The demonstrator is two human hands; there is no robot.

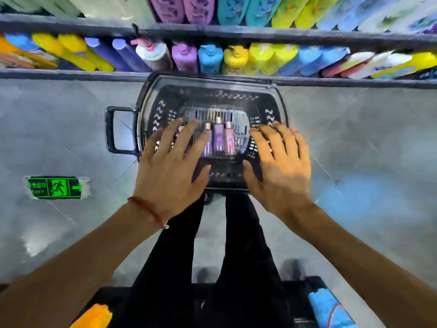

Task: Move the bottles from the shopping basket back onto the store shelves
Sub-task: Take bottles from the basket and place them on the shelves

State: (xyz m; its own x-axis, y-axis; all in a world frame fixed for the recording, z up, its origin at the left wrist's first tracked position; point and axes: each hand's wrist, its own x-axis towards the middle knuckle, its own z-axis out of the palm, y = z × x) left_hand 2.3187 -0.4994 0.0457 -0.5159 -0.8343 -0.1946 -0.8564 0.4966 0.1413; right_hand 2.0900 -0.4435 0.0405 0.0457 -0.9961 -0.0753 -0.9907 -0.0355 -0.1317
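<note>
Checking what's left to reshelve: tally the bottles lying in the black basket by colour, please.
Small purple bottles with rose-gold caps: 2
Small pink bottle with a rose-gold cap: 1
Total: 3 in view in the black plastic shopping basket; the left hand spread over it may hide more.

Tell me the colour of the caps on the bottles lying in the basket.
The caps are pinkish copper, seen best in the head view.
</note>
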